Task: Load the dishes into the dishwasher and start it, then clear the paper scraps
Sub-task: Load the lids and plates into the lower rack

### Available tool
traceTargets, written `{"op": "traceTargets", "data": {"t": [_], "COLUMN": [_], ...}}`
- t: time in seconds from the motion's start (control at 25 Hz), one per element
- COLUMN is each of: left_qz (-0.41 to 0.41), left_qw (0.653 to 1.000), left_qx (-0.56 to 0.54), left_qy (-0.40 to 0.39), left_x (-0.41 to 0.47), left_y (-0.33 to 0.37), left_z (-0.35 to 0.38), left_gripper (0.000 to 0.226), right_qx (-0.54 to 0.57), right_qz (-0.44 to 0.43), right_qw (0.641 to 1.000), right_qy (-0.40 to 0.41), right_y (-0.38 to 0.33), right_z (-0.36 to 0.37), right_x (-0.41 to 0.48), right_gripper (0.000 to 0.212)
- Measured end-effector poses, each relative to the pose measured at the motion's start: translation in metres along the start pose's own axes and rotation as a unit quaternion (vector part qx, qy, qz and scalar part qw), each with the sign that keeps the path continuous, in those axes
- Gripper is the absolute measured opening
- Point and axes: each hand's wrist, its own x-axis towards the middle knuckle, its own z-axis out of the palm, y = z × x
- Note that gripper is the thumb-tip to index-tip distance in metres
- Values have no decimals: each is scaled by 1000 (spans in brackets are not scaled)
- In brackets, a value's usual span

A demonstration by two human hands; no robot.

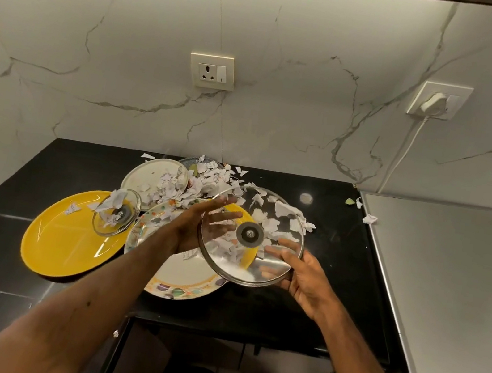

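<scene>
Glass lid [252, 236] – the larger of two – is held tilted above the black bench [336, 282], near the middle of the head view, with its metal knob plate turned toward the camera. The lid is carried between both hands. At its nine o'clock edge the left hand [195, 230] is set, with fingers straight and lightly spread; their tips are seen through the glass. At its four o'clock edge the right hand [301, 277] is placed, with fingers spread and fairly straight behind the glass. Whether the thumb is hooked over the rim cannot be told.

Paper scraps [203, 182] are heaped at twelve o'clock from the left hand, and more are scattered on the bench past the lid toward two o'clock. A white plate [149, 175] lies at the heap's nine o'clock side and is partly covered by scraps. Under the left wrist a patterned plate [180, 279] is seen, and at its nine o'clock a yellow plate [66, 241] – the two rims overlap. A small glass lid [116, 212] rests tilted on the yellow plate's far rim with scraps in and around it.

On the marble wall a socket [211, 71] is mounted at twelve o'clock and a white plug [434, 102] at two o'clock. A steel surface [449, 285] adjoins the bench at three o'clock.
</scene>
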Motion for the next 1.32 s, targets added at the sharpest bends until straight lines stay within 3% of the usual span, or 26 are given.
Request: {"op": "traceTargets", "data": {"t": [0.08,0.16,0.24,0.32,0.36,0.48,0.6,0.68,0.76,0.88,1.0,1.16,1.2,1.24,1.32], "left_qz": [-3,-1,28,87,123,219,287,319,342,366,380,395,397,396,389], "left_qw": [997,998,999,989,977,937,892,867,845,801,787,789,788,789,796], "left_qx": [-69,-66,6,96,139,235,312,338,355,408,433,411,410,410,403], "left_qy": [-19,-12,22,76,101,137,157,180,208,239,221,229,232,232,231], "left_x": [-4,-6,-7,-9,-9,-9,-2,3,8,17,21,23,25,27,28], "left_y": [1,6,12,15,14,16,22,27,31,35,35,27,26,25,23], "left_z": [-1,-3,0,8,13,29,42,47,48,45,49,68,71,73,73], "left_gripper": [44,44,44,41,41,33,12,11,14,27,30,28,30,31,29], "right_qx": [7,-13,-158,-366,-417,-468,-567,-621,-656,-633,-577,-609,-605,-591,-570], "right_qz": [-4,1,-18,-109,-179,-315,-312,-265,-231,-244,-252,-122,-109,-112,-144], "right_qw": [1000,1000,985,910,875,823,762,738,719,734,775,783,788,798,806], "right_qy": [-26,-15,62,160,168,63,3,0,3,18,46,40,36,38,68], "right_y": [-7,-15,-23,-34,-40,-56,-58,-50,-38,-30,-33,-24,-20,-16,-8], "right_z": [-1,0,1,6,11,30,44,41,31,21,28,32,31,27,21], "right_x": [7,17,31,43,47,58,70,76,79,79,79,84,83,82,82], "right_gripper": [32,36,52,67,67,61,75,85,78,58,58,107,110,104,72]}}
